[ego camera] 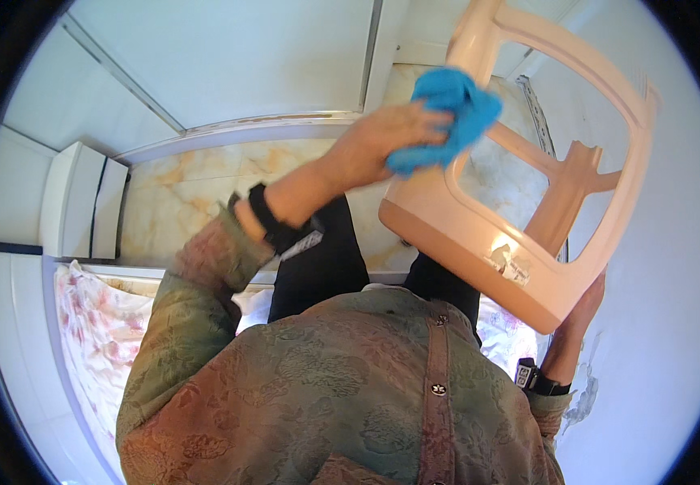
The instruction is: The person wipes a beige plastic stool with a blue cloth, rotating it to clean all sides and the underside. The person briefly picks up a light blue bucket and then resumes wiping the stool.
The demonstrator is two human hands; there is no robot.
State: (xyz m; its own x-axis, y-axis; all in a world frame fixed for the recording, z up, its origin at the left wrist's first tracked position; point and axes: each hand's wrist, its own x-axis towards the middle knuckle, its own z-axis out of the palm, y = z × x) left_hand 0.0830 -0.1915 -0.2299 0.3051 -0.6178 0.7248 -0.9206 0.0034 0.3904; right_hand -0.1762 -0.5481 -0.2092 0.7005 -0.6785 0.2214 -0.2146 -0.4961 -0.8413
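Note:
A pale pink plastic stool (592, 267) is held up tilted at the upper right, its open-framed side towards me and a torn sticker (510, 265) on it. My left hand (407, 136) presses a blue cloth (462, 121) against the stool near one leg; hand and cloth are slightly blurred. My right hand (592, 300) is at the stool's lower right edge, gripping it, its fingers mostly hidden behind the plastic. Each wrist bears a black strap with a patterned tag.
Ahead are pale panelled doors (222, 60) above a marbled tile floor (174, 176). A small white cabinet (74, 206) stands at the left. Floral fabric (98, 327) lies beside and beneath me. A white wall (647, 364) with damaged paint rises close on the right.

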